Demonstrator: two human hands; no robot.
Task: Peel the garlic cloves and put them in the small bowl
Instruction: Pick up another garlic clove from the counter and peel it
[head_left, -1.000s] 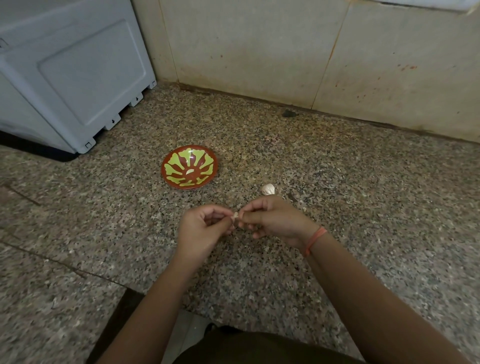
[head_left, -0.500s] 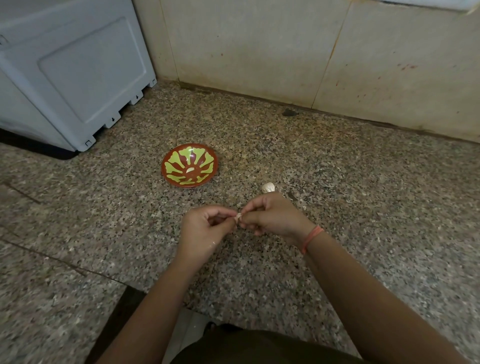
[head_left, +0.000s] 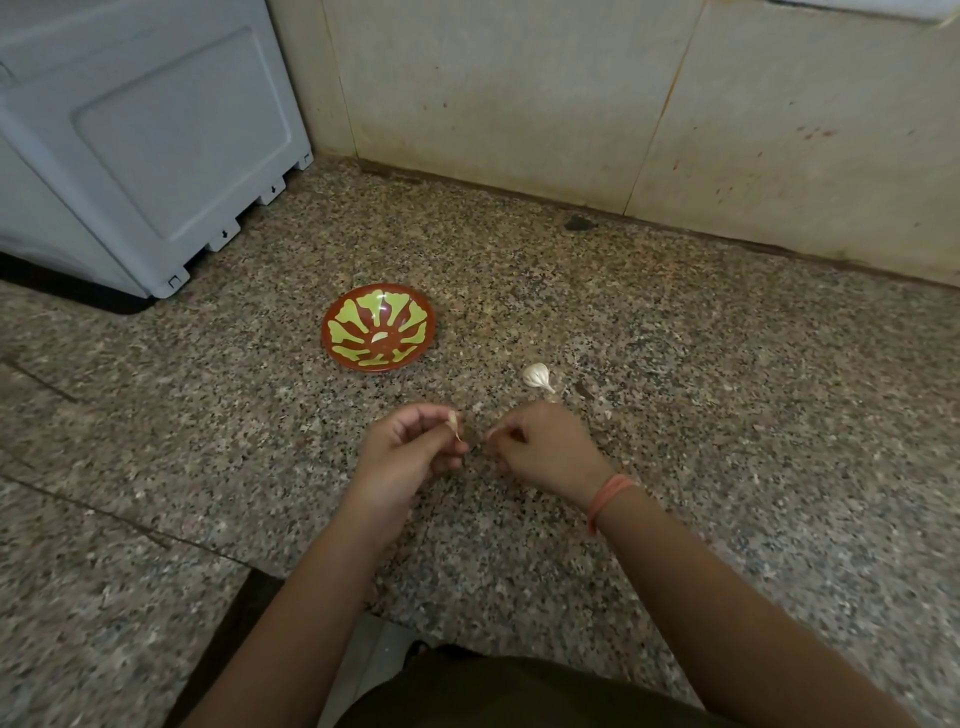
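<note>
On the speckled granite floor stands a small red bowl with a green leaf pattern (head_left: 337, 319); one pale peeled clove (head_left: 378, 338) lies at its middle. My left hand (head_left: 410, 449) pinches a garlic clove (head_left: 453, 420) between thumb and fingers, with a strip of skin hanging from it. My right hand (head_left: 543, 447), a short gap to the right, has its fingers curled and pinches what looks like a bit of peel; it is too small to tell. An unpeeled garlic piece (head_left: 536, 375) lies on the floor just beyond my right hand.
A grey plastic appliance (head_left: 140, 140) fills the far left. A beige tiled wall (head_left: 571, 104) runs along the back. Small scraps of peel (head_left: 582, 387) lie near the garlic piece. My knees and dark clothing are at the bottom edge.
My hands were joined at the clove and have pulled apart. The clove stays in my left hand, with skin trailing from it, and my right hand moved right.
</note>
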